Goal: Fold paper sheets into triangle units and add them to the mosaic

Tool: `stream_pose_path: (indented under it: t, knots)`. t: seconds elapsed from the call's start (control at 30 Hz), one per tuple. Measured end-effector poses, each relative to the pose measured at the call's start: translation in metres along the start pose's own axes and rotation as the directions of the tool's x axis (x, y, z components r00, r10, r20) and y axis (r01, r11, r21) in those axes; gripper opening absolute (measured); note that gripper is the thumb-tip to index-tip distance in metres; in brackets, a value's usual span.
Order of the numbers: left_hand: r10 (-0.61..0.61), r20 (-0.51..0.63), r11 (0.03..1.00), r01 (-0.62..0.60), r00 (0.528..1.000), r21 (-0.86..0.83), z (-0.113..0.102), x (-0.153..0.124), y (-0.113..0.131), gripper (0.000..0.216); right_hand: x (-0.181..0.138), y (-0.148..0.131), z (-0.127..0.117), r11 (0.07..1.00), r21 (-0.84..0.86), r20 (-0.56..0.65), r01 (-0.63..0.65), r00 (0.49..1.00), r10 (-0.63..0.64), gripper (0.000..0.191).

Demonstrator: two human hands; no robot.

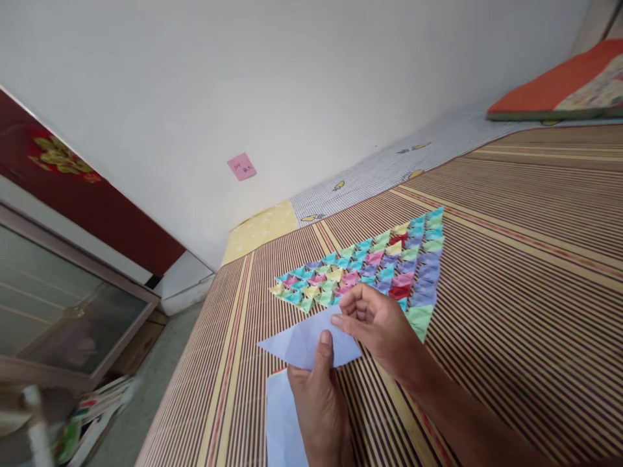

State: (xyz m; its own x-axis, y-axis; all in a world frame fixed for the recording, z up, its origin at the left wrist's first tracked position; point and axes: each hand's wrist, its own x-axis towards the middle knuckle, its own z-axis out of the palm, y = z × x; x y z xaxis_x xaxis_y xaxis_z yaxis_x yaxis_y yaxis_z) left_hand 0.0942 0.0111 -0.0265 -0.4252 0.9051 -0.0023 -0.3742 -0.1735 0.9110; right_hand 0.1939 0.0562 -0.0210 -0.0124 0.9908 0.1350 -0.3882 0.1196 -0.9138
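A sheet of lavender-blue paper (296, 342), folded into a roughly triangular shape, is held above the mat. My left hand (321, 395) grips it from below, the thumb pressed flat on its face and the fingers hidden behind. At its upper right edge, my right hand (370, 321) has thumb and curled fingers closed on the paper. Partly under my left wrist lies a pale blue paper sheet (282, 421). Just beyond my hands, many small folded paper triangles (350, 266) in blue, green, pink, yellow and red sit in rows.
A striped bamboo mat (233, 389) covers the bed, whose left edge drops to a grey floor (160, 370). A pink note (242, 167) sticks to the white wall. Folded orange bedding (545, 84) lies at the far right. A glass-fronted cabinet (58, 305) stands at left.
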Motion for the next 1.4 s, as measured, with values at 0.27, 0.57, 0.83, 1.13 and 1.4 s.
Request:
stream_pose_path:
  t: [0.27, 0.57, 0.83, 1.13, 1.4]
  knots:
    - [-0.087, 0.003, 0.991, 0.087, 0.996, -0.103, 0.0, 0.0, 0.0, 0.039, -0.001, -0.007, -0.006, 0.983, 0.051, 0.273, -0.177, 0.949, 0.157, 0.028]
    - [-0.061, 0.048, 0.998, 0.06, 0.997, 0.022, 0.0, 0.002, -0.001, 0.037, -0.001, -0.008, -0.004, 0.978, -0.195, 0.155, 0.081, 0.987, -0.05, 0.03]
    - [-0.076, 0.061, 0.995, 0.072, 0.995, 0.074, -0.005, 0.002, -0.003, 0.022, -0.001, -0.009, -0.009, 0.974, -0.221, 0.227, 0.06, 0.974, -0.008, 0.026]
    - [-0.137, 0.06, 0.989, 0.14, 0.989, -0.052, 0.002, 0.001, 0.001, 0.033, -0.001, -0.007, -0.01, 0.977, -0.202, 0.234, 0.062, 0.972, -0.013, 0.028]
    - [-0.12, 0.076, 0.989, 0.125, 0.99, -0.077, 0.003, 0.002, 0.001, 0.032, -0.001, -0.012, -0.009, 0.979, -0.197, 0.247, 0.053, 0.969, -0.002, 0.033]
